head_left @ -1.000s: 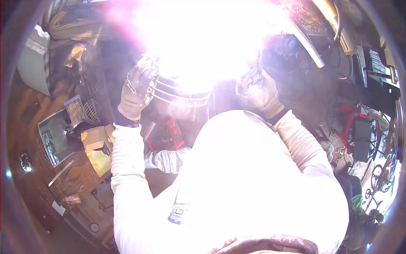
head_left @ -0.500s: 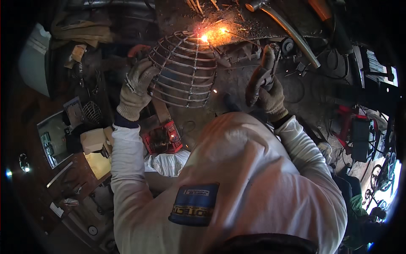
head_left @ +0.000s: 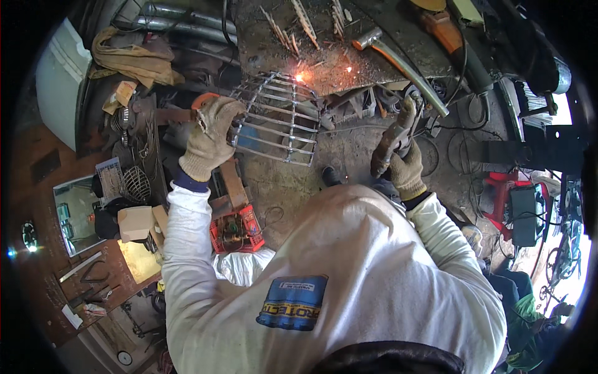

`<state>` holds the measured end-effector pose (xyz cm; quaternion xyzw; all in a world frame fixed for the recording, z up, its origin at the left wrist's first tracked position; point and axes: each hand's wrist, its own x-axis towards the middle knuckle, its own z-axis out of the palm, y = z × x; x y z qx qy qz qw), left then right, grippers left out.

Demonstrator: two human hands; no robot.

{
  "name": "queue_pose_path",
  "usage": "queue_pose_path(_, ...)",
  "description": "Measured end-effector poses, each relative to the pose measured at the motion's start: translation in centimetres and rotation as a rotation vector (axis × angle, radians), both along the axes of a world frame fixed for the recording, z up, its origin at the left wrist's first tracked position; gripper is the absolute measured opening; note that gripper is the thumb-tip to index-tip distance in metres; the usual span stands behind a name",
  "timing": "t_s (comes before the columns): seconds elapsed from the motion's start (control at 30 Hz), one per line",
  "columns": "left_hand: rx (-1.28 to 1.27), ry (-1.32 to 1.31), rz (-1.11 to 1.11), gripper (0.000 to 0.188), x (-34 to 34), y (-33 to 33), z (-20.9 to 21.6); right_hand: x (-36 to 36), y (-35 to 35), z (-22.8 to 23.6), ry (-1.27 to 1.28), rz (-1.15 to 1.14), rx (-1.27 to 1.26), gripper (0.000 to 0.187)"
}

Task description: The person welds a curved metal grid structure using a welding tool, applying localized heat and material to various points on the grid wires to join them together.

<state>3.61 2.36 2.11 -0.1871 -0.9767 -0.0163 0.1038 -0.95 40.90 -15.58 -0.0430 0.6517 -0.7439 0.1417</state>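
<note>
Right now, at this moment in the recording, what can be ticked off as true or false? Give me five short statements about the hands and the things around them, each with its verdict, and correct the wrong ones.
1. The left hand holds the cage by its left side. True.
2. The right hand is empty. False: it holds a tool.
3. Both hands are gloved. True.
4. The hammer lies inside the crate. False: it lies on the table, with its handle reaching past the edge.
5. A glowing spot shows near the cage's upper edge. True.
</note>
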Motion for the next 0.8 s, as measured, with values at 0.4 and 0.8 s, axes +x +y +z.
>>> queue_pose_path(0.4, 0.203, 0.234, 0.307, 0.056, 2.8, 3.0, -0.7, -0.6, 3.7, -0.2, 0.073, -0.099, 0.047, 0.036)
queue_pose_path(0.8, 0.387, 0.298, 0.545, 0.046, 3.4, 5.8, 0.7, -2.6, 5.0, 0.6, 0.115, -0.054, 0.049, 0.038)
